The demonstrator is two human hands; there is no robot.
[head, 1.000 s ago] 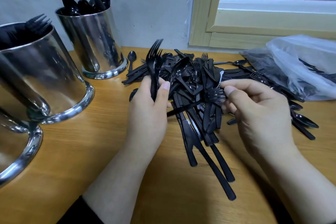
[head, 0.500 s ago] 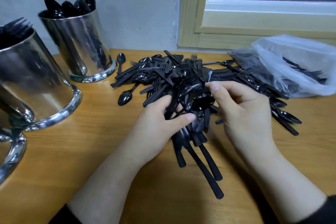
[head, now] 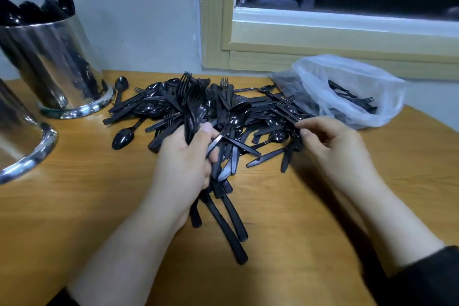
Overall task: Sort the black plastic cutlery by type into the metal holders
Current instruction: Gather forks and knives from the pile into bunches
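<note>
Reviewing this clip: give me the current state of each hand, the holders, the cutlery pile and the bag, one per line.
left hand: grips a bunch of forks, tines up.
right hand: fingertips pinch cutlery at the pile's right edge.
cutlery pile: unsorted, spread on the table.
spoon holder: upright, holding spoons.
near holder: upright, contents out of view.
plastic bag: open, lying down, some cutlery inside.

**Black cutlery heaped, two holders at the left**

A tangled pile of black plastic cutlery (head: 223, 117), forks, spoons and knives crossing at all angles, lies on the surface near the far wall. A bunch of forks (head: 192, 107) stands above it, tines up. One loose spoon (head: 123, 136) lies at the pile's left edge. A shiny metal holder (head: 53, 64) stands upright far left, spoon bowls rising above its rim. A second metal holder (head: 22, 141) shows partly at the left edge.
</note>
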